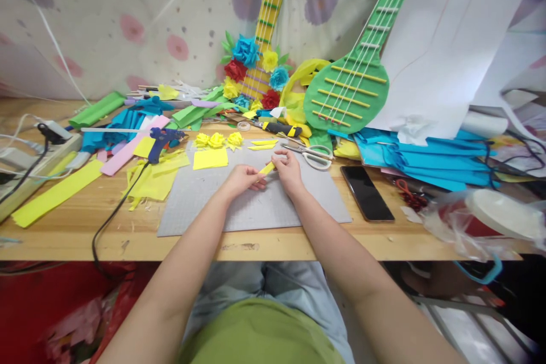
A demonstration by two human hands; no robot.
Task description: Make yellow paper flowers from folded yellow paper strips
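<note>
Paper strip (268, 168), narrow, yellow, between fingers (281, 154)

Strip (267, 169) between hands (289, 170) over mat (273, 207); phone (367, 193) right.

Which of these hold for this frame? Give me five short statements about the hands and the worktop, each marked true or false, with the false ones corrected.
1. The left hand and the right hand both hold a yellow strip. True.
2. The scissors lie to the left of the left hand. False: the scissors lie beside the right hand, on its right.
3. Three yellow flowers sit in a row near the far edge of the gray mat. True.
4. The phone has a brightly lit screen. False: the phone's screen is dark.
5. The phone lies on the wooden table, right of the mat. True.
</note>
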